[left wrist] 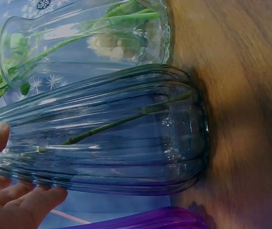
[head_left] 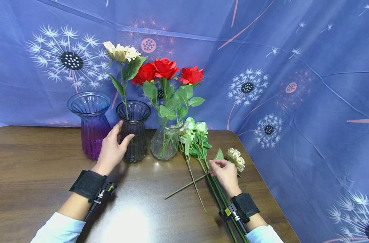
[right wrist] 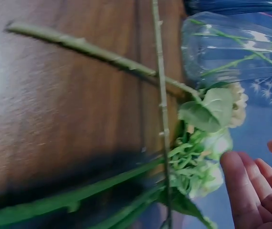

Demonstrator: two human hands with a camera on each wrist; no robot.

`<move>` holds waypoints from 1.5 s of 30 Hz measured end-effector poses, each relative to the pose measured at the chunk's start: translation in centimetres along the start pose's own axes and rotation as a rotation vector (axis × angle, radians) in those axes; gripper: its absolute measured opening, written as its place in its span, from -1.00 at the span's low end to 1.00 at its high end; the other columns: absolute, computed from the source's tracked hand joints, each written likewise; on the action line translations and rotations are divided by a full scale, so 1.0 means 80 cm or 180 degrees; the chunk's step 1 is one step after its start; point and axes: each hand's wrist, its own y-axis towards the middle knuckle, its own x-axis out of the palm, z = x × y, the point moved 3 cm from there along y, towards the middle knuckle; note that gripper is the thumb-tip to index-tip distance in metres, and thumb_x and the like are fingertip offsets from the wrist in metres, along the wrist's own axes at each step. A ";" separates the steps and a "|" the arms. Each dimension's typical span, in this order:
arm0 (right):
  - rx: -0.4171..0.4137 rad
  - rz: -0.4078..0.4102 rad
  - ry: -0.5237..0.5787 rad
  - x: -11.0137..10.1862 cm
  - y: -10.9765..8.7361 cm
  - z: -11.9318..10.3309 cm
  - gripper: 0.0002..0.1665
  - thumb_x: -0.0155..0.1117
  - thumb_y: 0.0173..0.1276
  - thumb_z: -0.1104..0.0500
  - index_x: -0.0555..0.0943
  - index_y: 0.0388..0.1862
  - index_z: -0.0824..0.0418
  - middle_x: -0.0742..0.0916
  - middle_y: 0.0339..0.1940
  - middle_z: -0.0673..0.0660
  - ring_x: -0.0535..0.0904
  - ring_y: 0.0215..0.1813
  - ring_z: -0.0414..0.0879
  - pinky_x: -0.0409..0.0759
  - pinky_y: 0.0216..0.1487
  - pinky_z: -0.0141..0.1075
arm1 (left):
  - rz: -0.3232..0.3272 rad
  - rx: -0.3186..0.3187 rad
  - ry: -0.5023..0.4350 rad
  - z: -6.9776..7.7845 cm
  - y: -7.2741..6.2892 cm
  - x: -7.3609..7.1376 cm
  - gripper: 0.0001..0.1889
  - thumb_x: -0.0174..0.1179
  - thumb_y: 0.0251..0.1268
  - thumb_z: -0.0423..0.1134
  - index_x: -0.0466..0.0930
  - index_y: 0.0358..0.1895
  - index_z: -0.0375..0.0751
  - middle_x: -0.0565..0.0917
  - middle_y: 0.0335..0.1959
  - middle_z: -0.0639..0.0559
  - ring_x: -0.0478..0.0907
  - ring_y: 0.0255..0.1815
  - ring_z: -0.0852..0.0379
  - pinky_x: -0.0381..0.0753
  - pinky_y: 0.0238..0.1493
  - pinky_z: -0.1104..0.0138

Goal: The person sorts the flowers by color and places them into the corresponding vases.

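A dark grey ribbed glass vase (head_left: 135, 141) stands upright on the table, one cream flower (head_left: 122, 54) with leaves inside it. My left hand (head_left: 112, 145) holds this vase, thumb at the front and fingers along its left side. Through the glass in the left wrist view, the flower's stem (left wrist: 107, 126) reaches almost to the vase's base. On the right, my right hand (head_left: 225, 172) hovers over the lying flowers, close to a second cream flower (head_left: 236, 159). Its thumb and fingers are apart with nothing between them in the right wrist view.
A blue-purple glass vase (head_left: 94, 135) stands left of the dark one. To its right, a clear glass vase (head_left: 163, 143) holds red roses (head_left: 166, 67). Pale green-white flowers (head_left: 199, 128) and crossing stems (head_left: 187, 185) lie on the table (head_left: 35, 175). A patterned blue cloth (head_left: 202, 33) hangs behind.
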 end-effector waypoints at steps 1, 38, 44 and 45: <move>0.0003 -0.0039 -0.0044 0.001 -0.001 0.003 -0.74 0.24 0.25 0.25 0.64 -0.25 0.48 0.73 -0.55 0.25 0.64 -0.59 -0.17 0.65 -0.52 -0.39 | 0.0000 0.0002 -0.0004 0.000 0.000 0.000 -0.38 0.20 0.25 -0.30 0.21 0.32 -0.49 0.39 0.24 -0.44 0.40 0.22 -0.30 0.45 0.15 -0.09; 0.0891 -0.0322 -0.0220 -0.016 0.030 0.067 -0.64 0.04 0.31 0.25 0.58 -0.23 0.59 0.69 -0.68 0.11 0.61 -0.64 -0.20 0.65 -0.52 -0.35 | -0.0005 -0.0026 -0.0004 0.004 -0.001 -0.002 -0.37 0.20 0.24 -0.31 0.21 0.32 -0.49 0.36 0.27 -0.43 0.41 0.22 -0.31 0.45 0.16 -0.08; 0.0842 -0.0287 -0.0409 -0.013 0.033 0.069 -0.68 0.11 0.20 0.26 0.63 -0.35 0.55 0.69 -0.70 0.09 0.59 -0.66 -0.22 0.63 -0.55 -0.36 | -0.0017 -0.0046 0.0001 0.004 0.000 -0.001 -0.38 0.20 0.25 -0.31 0.21 0.32 -0.49 0.36 0.27 -0.43 0.40 0.23 -0.31 0.44 0.18 -0.07; 0.0843 -0.0282 -0.0436 -0.012 0.033 0.069 -0.69 0.11 0.18 0.26 0.64 -0.36 0.54 0.68 -0.70 0.08 0.58 -0.66 -0.23 0.63 -0.56 -0.36 | -0.0019 -0.0050 0.0001 0.003 0.000 -0.001 -0.38 0.20 0.25 -0.31 0.20 0.32 -0.49 0.35 0.28 -0.43 0.39 0.24 -0.31 0.44 0.18 -0.07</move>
